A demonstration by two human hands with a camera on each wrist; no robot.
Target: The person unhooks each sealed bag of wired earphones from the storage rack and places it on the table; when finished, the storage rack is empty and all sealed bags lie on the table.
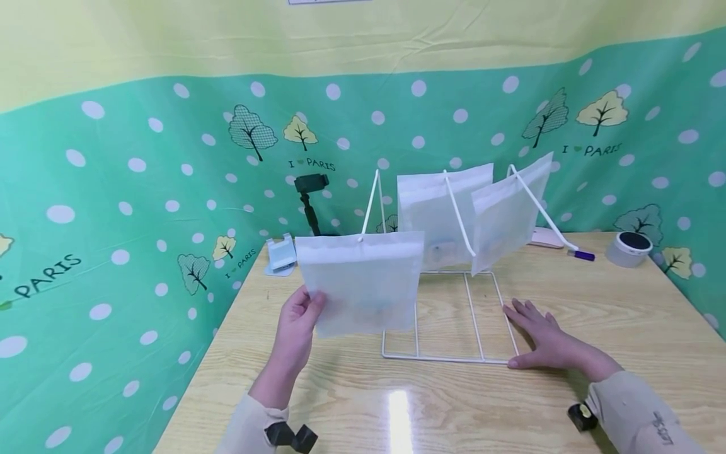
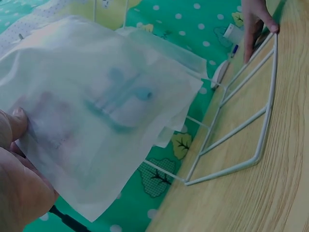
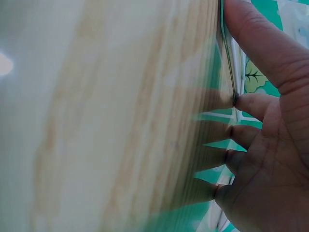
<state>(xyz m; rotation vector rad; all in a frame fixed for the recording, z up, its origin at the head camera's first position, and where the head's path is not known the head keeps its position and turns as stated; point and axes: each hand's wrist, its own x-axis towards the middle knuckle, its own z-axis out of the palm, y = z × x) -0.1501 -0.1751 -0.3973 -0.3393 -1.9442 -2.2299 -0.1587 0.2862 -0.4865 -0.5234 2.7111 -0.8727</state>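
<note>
A white wire rack (image 1: 445, 359) stands on the table, with slanting prongs above its base. From its left prong hangs a frosted, translucent bag (image 1: 365, 284). My left hand (image 1: 292, 331) pinches the bag's left edge between thumb and fingers. Through the bag (image 2: 164, 96) in the left wrist view, a blurred bluish item shows; its kind cannot be made out. Two similar bags, a middle bag (image 1: 437, 214) and a right bag (image 1: 510, 214), hang on the other prongs. At the rack base's right side, my right hand (image 1: 547, 343) rests with fingers spread, touching the wire and the tabletop.
Behind the rack's left side are a light-blue stand (image 1: 280, 254) and a black phone holder (image 1: 310, 202). At the back right lie a white item (image 1: 546, 238), a purple-capped pen (image 1: 583, 255) and a white round container (image 1: 628, 250). A patterned curtain (image 1: 142, 252) encloses the table.
</note>
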